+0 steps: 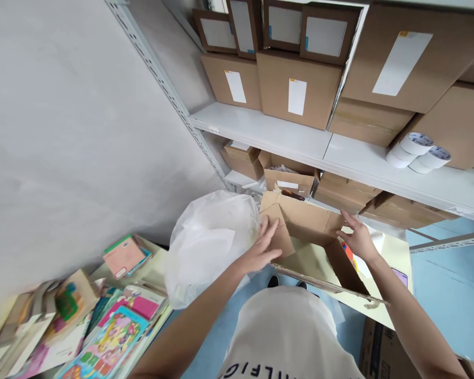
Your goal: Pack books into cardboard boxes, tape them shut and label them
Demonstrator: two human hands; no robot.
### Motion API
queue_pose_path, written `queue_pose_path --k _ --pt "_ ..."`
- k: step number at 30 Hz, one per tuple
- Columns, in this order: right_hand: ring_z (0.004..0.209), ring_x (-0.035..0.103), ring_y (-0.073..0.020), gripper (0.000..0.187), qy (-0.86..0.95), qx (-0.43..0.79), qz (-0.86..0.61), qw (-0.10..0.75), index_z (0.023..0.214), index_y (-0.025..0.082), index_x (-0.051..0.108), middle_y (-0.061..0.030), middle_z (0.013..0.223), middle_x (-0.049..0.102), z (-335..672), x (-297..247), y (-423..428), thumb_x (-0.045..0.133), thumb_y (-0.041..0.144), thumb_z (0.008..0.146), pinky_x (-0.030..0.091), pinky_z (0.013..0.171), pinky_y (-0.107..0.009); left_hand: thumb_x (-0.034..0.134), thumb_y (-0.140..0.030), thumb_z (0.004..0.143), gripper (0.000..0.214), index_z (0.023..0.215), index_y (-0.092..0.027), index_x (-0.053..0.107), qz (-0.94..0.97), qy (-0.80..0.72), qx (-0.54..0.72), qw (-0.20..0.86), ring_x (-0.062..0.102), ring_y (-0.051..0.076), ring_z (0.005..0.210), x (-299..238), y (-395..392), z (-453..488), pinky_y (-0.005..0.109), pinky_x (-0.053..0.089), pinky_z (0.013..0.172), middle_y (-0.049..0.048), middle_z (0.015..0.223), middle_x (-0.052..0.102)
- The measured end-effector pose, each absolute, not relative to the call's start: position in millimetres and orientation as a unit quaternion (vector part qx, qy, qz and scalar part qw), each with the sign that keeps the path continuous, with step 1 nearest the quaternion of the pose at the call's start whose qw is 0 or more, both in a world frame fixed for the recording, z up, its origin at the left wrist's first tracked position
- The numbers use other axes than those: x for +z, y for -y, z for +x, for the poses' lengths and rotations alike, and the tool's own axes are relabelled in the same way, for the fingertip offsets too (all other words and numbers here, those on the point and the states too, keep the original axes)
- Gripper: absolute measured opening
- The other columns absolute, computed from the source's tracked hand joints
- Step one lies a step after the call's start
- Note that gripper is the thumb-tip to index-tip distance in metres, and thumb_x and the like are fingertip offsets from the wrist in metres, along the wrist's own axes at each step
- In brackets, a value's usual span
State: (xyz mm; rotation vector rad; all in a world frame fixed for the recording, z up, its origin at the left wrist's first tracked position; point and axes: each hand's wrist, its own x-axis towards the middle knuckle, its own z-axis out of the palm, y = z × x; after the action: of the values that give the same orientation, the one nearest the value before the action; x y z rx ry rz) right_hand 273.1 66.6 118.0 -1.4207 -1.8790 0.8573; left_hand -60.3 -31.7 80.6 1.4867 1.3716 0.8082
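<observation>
An open brown cardboard box (306,221) is held in front of my chest, its flaps spread. My left hand (263,247) lies on the box's left flap with fingers stretched out along it. My right hand (357,238) is at the right flap, fingers spread and touching its edge. The inside of the box is pale and I see nothing in it. A large clear plastic bag (209,242) bulges just left of my left hand.
White metal shelving (284,134) holds stacked labelled cardboard boxes (298,87) and tape rolls (418,151). Open boxes (286,176) stand on the lower shelf. Colourful children's books (102,321) are piled at lower left by the grey wall. The floor (446,295) is blue.
</observation>
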Motion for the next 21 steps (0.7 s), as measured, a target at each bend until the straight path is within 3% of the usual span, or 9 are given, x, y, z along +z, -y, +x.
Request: queue_pose_path --k 3,9,12,16,19,21 --pt "0.081 0.067 -0.0258 0.053 0.680 0.287 -0.584 0.338 0.120 0.021 0.069 -0.0093 0.099 0.068 263.1 116.7 -76.7 0.069 0.049 0.074 0.061 0.081 -0.051 0.064 -0.041 0.085 0.085 0.158 -0.029 0.023 0.631 -0.573 0.292 0.434 -0.016 0.039 0.151 90.3 36.0 -55.2 0.064 0.006 0.120 0.0064 0.168 -0.012" --pt "0.066 0.061 -0.0214 0.042 0.572 0.332 -0.616 0.428 0.086 0.019 0.066 -0.0056 0.078 0.063 254.2 110.5 -104.0 0.071 0.056 0.069 0.060 0.055 -0.041 0.084 -0.053 0.065 0.110 0.156 -0.027 0.028 0.681 -0.561 0.229 0.411 -0.004 0.040 0.153 107.0 38.8 -62.9 0.053 0.020 0.122 0.0097 0.168 -0.013" --pt "0.068 0.062 -0.0216 0.043 0.537 0.316 -0.617 0.480 0.086 0.020 0.062 -0.0046 0.080 0.062 248.2 107.7 -120.5 0.071 0.058 0.068 0.060 0.055 -0.041 0.074 -0.056 0.076 0.089 0.151 -0.025 0.040 0.707 -0.542 0.211 0.401 -0.002 0.038 0.154 106.2 38.5 -71.2 0.050 0.019 0.123 0.0079 0.169 -0.004" --pt "0.092 0.066 -0.0289 0.047 0.624 0.302 -0.561 0.453 0.087 0.020 0.067 -0.0109 0.099 0.065 251.4 110.8 -125.9 0.069 0.064 0.071 0.060 0.074 -0.050 0.051 -0.064 0.090 0.069 0.144 -0.021 0.052 0.704 -0.525 0.259 0.402 0.008 0.036 0.154 92.9 32.7 -83.2 0.048 0.016 0.124 0.0089 0.168 0.011" --pt "0.120 0.059 -0.0348 0.053 0.732 0.347 -0.479 0.339 0.100 0.024 0.074 -0.0136 0.122 0.065 274.6 121.4 -107.2 0.069 0.069 0.072 0.046 0.104 -0.057 0.040 -0.080 0.084 0.084 0.143 -0.021 0.054 0.683 -0.488 0.326 0.435 0.012 0.038 0.153 77.4 26.9 -91.9 0.052 0.012 0.124 0.0107 0.166 0.019" --pt "0.139 0.044 -0.0371 0.066 0.753 0.407 -0.442 0.268 0.118 0.030 0.070 -0.0119 0.146 0.053 298.2 128.1 -82.9 0.064 0.077 0.072 0.033 0.115 -0.058 0.029 -0.093 0.074 0.102 0.143 -0.022 0.053 0.642 -0.476 0.378 0.467 0.014 0.040 0.152 67.0 24.0 -95.7 0.054 0.011 0.123 0.0124 0.162 0.031"
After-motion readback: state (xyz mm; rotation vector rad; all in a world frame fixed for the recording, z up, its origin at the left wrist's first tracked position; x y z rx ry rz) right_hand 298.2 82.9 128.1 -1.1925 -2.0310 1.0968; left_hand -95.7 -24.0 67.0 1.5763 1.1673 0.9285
